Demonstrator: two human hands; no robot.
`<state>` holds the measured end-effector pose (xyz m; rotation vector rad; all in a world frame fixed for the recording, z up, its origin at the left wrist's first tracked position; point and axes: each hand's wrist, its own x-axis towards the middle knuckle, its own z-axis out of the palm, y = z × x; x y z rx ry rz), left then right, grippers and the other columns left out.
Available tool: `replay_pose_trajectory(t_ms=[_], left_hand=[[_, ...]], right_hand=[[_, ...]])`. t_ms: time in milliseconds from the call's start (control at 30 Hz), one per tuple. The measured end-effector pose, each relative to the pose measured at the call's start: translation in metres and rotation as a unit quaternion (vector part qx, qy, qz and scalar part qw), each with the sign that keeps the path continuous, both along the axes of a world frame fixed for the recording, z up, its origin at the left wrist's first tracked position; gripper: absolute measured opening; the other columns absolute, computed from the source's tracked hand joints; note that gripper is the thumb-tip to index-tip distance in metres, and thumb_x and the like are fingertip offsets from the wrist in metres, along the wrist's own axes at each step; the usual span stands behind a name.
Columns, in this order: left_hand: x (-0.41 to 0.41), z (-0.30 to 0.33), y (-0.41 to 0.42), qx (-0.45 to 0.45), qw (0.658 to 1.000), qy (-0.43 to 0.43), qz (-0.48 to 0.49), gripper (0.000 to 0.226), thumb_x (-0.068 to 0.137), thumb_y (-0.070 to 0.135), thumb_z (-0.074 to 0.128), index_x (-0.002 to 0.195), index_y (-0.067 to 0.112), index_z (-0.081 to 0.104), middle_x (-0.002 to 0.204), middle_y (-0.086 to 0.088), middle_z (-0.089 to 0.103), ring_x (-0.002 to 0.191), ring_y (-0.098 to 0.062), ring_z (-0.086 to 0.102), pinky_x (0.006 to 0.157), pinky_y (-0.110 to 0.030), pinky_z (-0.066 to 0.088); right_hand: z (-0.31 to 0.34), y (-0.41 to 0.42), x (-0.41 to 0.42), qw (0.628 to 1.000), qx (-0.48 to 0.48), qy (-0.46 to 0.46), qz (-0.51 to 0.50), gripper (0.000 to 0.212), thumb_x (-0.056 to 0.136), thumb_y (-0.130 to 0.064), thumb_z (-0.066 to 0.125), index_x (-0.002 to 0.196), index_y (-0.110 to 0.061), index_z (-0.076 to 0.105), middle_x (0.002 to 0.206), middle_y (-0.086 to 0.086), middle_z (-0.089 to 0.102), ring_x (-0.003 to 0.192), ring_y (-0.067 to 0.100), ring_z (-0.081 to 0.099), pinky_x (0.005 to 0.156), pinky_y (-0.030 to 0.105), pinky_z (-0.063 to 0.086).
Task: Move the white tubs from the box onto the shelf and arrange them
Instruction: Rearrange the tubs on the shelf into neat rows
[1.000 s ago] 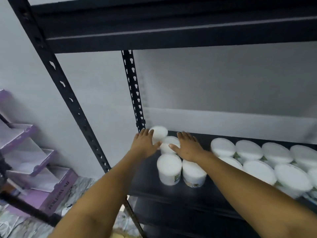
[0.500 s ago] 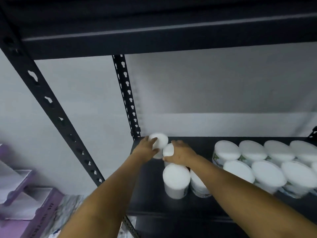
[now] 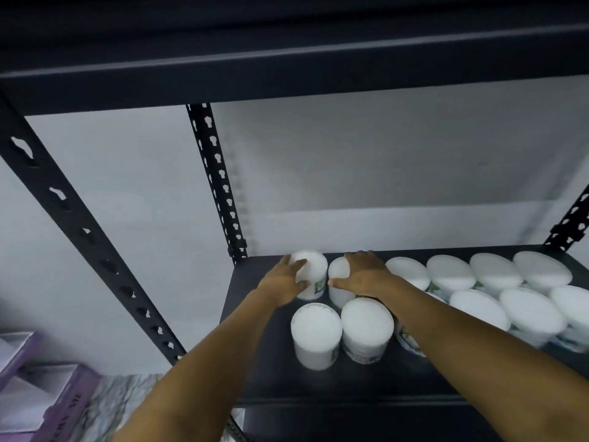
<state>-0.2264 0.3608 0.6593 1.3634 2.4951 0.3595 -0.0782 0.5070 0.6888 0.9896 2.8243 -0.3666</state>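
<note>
Both hands are working at the back left corner of the black shelf (image 3: 264, 362) right now. The left hand (image 3: 282, 282) is curling around the side of the corner tub (image 3: 314, 269), thumb sitting on the near side and fingers wrapping the far left edge, so it's gripping it. That tub is standing upright at about 11 o'clock on the board, just beside the rear post (image 3: 220, 186).

The right hand (image 3: 363, 275) is lying over the top of the second tub (image 3: 339, 282), fingers draping across the lid and thumb pointing toward 9 o'clock. Can't tell if those fingers are really clamping it or just resting, since the far side is hidden. The two tubs are sitting just beside each other, maybe touching.

In front of them, toward 6 o'clock, two front tubs (image 3: 338, 333) are standing side by side, touching. Over toward 3 o'clock the row of tubs (image 3: 490, 282) is filling the right part of the shelf in two lines, packed close, some partly hidden behind the right forearm.

Down at 8 o'clock a purple crate (image 3: 54, 406) is sitting on the floor, pretty blurry. The box isn't showing up in view.
</note>
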Motion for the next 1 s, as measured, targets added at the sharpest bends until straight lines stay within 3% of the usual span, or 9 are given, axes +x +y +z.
replay_pose_trajectory(t_ms=[167,267,367,433,533,600,767,867,1000], left_hand=[[0.014,0.001,0.004,0.0,1.0,0.022,-0.017,0.066,0.092,0.049,0.052,0.149,0.029,0.026,0.156,-0.003,0.018,0.141,-0.025,0.026,0.112,-0.037,0.031],[0.02,0.005,0.006,0.005,0.998,0.065,-0.009,0.067,0.092,0.054,0.048,0.15,0.031,0.023,0.16,-0.003,0.011,0.145,-0.025,0.016,0.116,-0.042,0.022],[0.026,0.007,0.011,-0.002,0.996,0.091,-0.02,0.056,0.096,0.049,0.043,0.147,0.028,0.031,0.157,-0.002,0.022,0.143,-0.024,0.021,0.113,-0.041,0.026],[0.028,0.007,0.011,-0.007,0.995,0.09,-0.028,0.048,0.099,0.042,0.042,0.144,0.026,0.038,0.155,0.0,0.027,0.143,-0.023,0.022,0.112,-0.039,0.029],[0.026,0.005,0.007,0.002,0.998,0.052,-0.033,0.045,0.098,0.032,0.044,0.143,0.026,0.041,0.156,0.004,0.028,0.145,-0.019,0.019,0.115,-0.037,0.026],[0.025,0.007,0.005,0.015,0.999,0.039,-0.033,0.043,0.096,0.03,0.048,0.139,0.026,0.044,0.154,0.006,0.031,0.144,-0.017,0.022,0.115,-0.036,0.027],[0.039,0.01,0.009,0.027,0.996,0.084,0.018,0.056,0.093,0.047,0.051,0.142,0.022,0.038,0.153,0.001,0.03,0.139,-0.023,0.029,0.109,-0.041,0.03],[0.043,0.009,0.015,0.0,0.996,0.088,0.027,0.055,0.094,0.047,0.049,0.142,0.021,0.039,0.15,0.0,0.033,0.134,-0.026,0.032,0.106,-0.041,0.033],[0.042,0.011,0.017,-0.002,0.999,0.041,-0.004,0.048,0.093,0.033,0.052,0.139,0.021,0.043,0.149,0.004,0.036,0.137,-0.025,0.028,0.11,-0.035,0.032]], right_hand=[[0.001,0.012,0.012,0.998,0.068,0.007,0.006,0.068,0.087,-0.067,0.04,0.131,-0.016,0.046,0.133,0.008,0.049,0.123,0.028,0.041,0.097,0.039,0.038],[0.005,0.018,0.019,0.997,0.013,-0.032,0.074,0.068,0.089,-0.047,0.05,0.148,-0.025,0.023,0.158,0.002,0.018,0.145,0.027,0.015,0.116,0.043,0.02],[0.006,0.021,0.024,0.991,-0.046,-0.081,0.101,0.081,0.086,-0.033,0.057,0.152,-0.03,0.01,0.161,-0.002,-0.001,0.148,0.023,-0.002,0.12,0.04,0.011],[0.006,0.022,0.026,0.991,-0.046,-0.079,0.092,0.083,0.084,-0.032,0.059,0.152,-0.029,0.01,0.16,-0.002,0.006,0.146,0.025,0.006,0.117,0.038,0.019],[0.011,0.021,0.026,0.994,0.012,-0.066,0.087,0.086,0.078,-0.053,0.061,0.149,-0.027,0.02,0.147,0.005,0.03,0.134,0.028,0.028,0.105,0.038,0.032],[0.015,0.023,0.026,0.994,0.032,-0.066,0.082,0.089,0.077,-0.065,0.057,0.148,-0.026,0.021,0.145,0.008,0.034,0.132,0.029,0.031,0.104,0.04,0.033],[0.027,0.03,0.029,0.989,-0.078,-0.069,0.108,0.086,0.085,-0.041,0.062,0.152,-0.029,0.009,0.161,0.0,0.007,0.148,0.02,0.004,0.118,0.039,0.015],[0.033,0.03,0.033,0.984,-0.115,-0.078,0.111,0.084,0.085,-0.032,0.064,0.152,-0.026,0.013,0.157,-0.001,0.018,0.143,0.02,0.022,0.109,0.033,0.028],[0.029,0.035,0.034,0.992,-0.03,-0.078,0.099,0.086,0.08,-0.055,0.062,0.149,-0.028,0.019,0.147,0.004,0.032,0.133,0.025,0.032,0.101,0.037,0.035]])
